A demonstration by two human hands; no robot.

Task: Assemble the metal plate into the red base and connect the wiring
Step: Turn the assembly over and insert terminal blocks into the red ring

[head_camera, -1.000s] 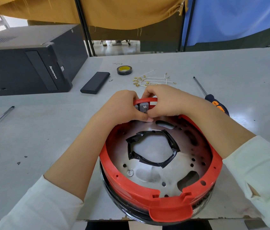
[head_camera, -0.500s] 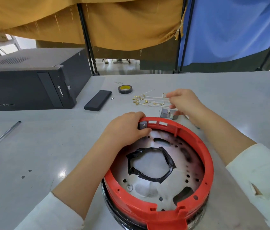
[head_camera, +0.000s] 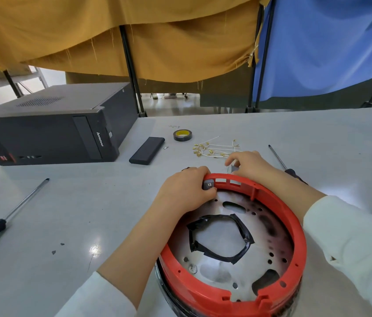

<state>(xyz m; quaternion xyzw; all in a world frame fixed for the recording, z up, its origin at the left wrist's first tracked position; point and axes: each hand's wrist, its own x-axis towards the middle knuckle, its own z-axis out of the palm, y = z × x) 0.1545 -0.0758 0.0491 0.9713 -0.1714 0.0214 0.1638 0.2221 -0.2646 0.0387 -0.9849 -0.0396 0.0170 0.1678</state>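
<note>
A grey table [head_camera: 43,225] fills the view, and a round red base [head_camera: 294,236] sits at its near edge, right of centre, its lower rim cut off by the bottom of the picture. Open tabletop lies to the left of the base, reaching to a green-handled screwdriver [head_camera: 9,216] near the left edge. Behind the base, the room is more crowded: a bundle of thin white wires [head_camera: 214,149] with brass ends, a tape roll [head_camera: 182,135], a flat black block [head_camera: 147,151], and a black computer tower [head_camera: 50,133] lying on its side at far left. A second screwdriver [head_camera: 278,157] lies to the right, its handle partly hidden by the right forearm. Inside the base sits a round metal plate [head_camera: 226,268], shiny with dark scorch marks, many small holes, some larger slots, and a central opening edged with crumpled black tape [head_camera: 242,232]. The left hand [head_camera: 185,191] rests on the far rim of the base, fingers curled around a small grey part [head_camera: 208,185] seated there. The right hand [head_camera: 249,162] is just beyond the rim, fingers pinching another small grey piece [head_camera: 234,168] near the wires. Yellow and blue cloths hang behind the table.
</note>
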